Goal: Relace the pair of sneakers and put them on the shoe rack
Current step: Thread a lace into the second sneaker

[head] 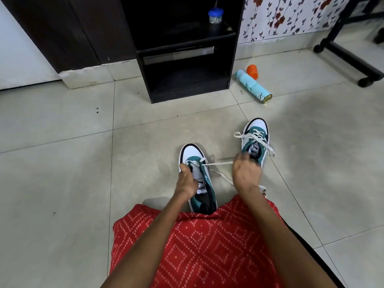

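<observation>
The heel of the near sneaker (196,154) is buried under a red patterned garment (197,246), and the right hand (246,173) covers the heel of the far sneaker (256,129). That hand's fingers are blurred, so the pinch itself is hard to read, but a white lace (220,163) runs taut to it from the near sneaker's lowest eyelets. The left hand (187,181) is curled round the near sneaker's left side, thumb up by the eyelets. The 2 sneakers stand on the tiled floor (62,163) in front of the person. Their long axes run near to far, toes toward the black shoe rack (143,65), the near toe leaning slightly left.
</observation>
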